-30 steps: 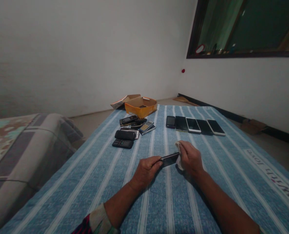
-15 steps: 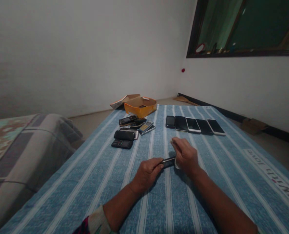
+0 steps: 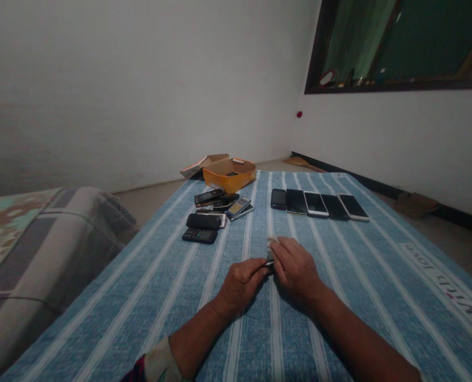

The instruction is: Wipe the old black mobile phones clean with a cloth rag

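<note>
My left hand (image 3: 241,284) grips one end of a dark, slim mobile phone (image 3: 269,263), thumb and fingers closed on it. Pressed around the phone's other end is my right hand (image 3: 297,268), with a pale cloth or tissue (image 3: 271,243) poking out above its fingers. Most of the phone is hidden between the two hands, which nearly touch over the striped blue cloth (image 3: 255,339). Beyond them to the left lies a black keypad phone (image 3: 199,235), beside a black rounded case or device (image 3: 203,221).
Several smartphones lie in a row at the right, a white-framed one (image 3: 315,203) among them. Older phones, including a silver keypad phone (image 3: 238,207), are piled at the left. Behind them stands an open orange box (image 3: 228,182) next to its lid (image 3: 204,163).
My right hand has moved left and slightly down along the phone with the cloth, covering more of it. My left hand has stayed in place.
</note>
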### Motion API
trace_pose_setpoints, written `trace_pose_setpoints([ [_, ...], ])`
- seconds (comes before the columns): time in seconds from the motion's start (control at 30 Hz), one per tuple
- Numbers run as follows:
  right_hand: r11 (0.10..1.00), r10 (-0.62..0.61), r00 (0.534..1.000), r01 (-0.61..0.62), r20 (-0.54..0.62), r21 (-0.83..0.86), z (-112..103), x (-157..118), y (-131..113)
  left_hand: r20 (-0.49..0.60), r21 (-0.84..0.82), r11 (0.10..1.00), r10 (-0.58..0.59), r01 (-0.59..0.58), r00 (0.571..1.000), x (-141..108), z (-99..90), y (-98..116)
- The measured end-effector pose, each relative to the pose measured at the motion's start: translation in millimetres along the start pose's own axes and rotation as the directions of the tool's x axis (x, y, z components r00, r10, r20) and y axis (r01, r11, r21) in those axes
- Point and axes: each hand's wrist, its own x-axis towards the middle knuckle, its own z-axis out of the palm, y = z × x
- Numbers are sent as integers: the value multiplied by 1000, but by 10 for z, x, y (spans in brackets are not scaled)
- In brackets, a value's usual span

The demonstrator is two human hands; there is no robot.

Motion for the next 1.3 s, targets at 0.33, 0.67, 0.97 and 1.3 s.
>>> trace_pose_setpoints([
  [0.33,984,35,851,-122,524,133,-446,52,139,5,0,1000,-22,22,1000,-10,-24,17],
  [0.67,993,103,795,-121,597,-10,-404,119,247,12,-54,995,-78,78,997,23,-11,-10],
  [0.97,986,34,916,33,399,-160,-152,13,-124,31,-105,984,-141,143,990,30,-58,46],
  [1.3,986,47,902,26,430,-163,-211,41,-86,18,-71,990,-120,121,993,16,-54,40],
])
